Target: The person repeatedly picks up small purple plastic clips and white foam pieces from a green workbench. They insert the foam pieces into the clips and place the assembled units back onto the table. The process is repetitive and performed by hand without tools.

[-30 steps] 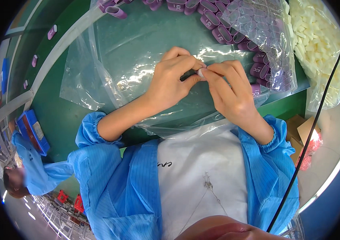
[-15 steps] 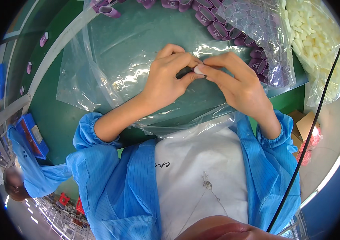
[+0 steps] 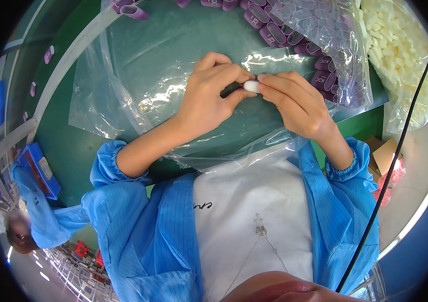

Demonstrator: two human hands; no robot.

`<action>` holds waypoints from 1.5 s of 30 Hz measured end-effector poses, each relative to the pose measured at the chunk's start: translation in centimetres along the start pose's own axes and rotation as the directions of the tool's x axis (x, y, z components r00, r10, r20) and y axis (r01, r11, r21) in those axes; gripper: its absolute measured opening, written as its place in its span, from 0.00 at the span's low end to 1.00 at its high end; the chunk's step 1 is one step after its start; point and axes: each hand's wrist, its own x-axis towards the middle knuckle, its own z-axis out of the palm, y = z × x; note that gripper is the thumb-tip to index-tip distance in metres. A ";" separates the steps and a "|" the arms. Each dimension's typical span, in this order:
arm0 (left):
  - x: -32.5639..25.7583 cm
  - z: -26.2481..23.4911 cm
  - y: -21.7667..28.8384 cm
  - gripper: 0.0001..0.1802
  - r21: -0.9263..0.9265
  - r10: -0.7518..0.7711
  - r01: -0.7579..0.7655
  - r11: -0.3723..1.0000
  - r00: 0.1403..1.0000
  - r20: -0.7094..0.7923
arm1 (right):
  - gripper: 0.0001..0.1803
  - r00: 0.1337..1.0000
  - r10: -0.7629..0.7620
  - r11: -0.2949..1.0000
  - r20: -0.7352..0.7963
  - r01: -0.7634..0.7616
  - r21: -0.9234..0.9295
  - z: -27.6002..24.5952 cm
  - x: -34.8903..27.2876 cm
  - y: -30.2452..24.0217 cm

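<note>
My left hand (image 3: pixel 209 95) is closed, pinching a small dark, narrow piece (image 3: pixel 229 90) between thumb and fingers. A white rounded piece (image 3: pixel 251 86) sits at the right end of the dark one. The fingertips of my right hand (image 3: pixel 302 105) are closed on the white piece's right end. How the two pieces join is partly hidden by my fingers. Both hands are above a clear plastic sheet (image 3: pixel 173 60) on the green table. Purple hollow oval shells (image 3: pixel 273 34) stand in rows beyond my right hand.
Clear plastic (image 3: pixel 319 25) covers many shells. A bag of white pieces (image 3: pixel 390 55) lies far right, with a black cable (image 3: pixel 409 118) crossing nearby. At left are a track (image 3: pixel 65 50) with purple shells beyond it, a blue bin (image 3: pixel 40 171) and a co-worker in blue. A cardboard box (image 3: pixel 384 156) stands right.
My right fingers have shifted slightly right along the white piece, and more of it shows now. My left hand keeps nearly the same place. Shells beyond the track have moved slightly toward the lower left.
</note>
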 end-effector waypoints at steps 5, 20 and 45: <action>-0.1 0.1 0.1 0.12 0.012 0.010 -0.010 1.000 1.000 0.003 | 0.25 1.000 -0.020 1.000 0.015 0.020 -0.018 -0.2 -0.1 -0.3; -0.1 0.0 -0.1 0.15 0.020 0.037 -0.038 0.999 0.999 0.025 | 0.21 0.998 0.053 0.998 0.037 -0.054 0.021 -0.4 0.6 -0.6; -4.1 -44.1 -29.8 0.37 0.678 -0.252 0.686 0.264 0.728 -0.638 | 0.29 0.987 0.151 0.988 0.051 -0.150 -0.034 0.1 0.4 -0.8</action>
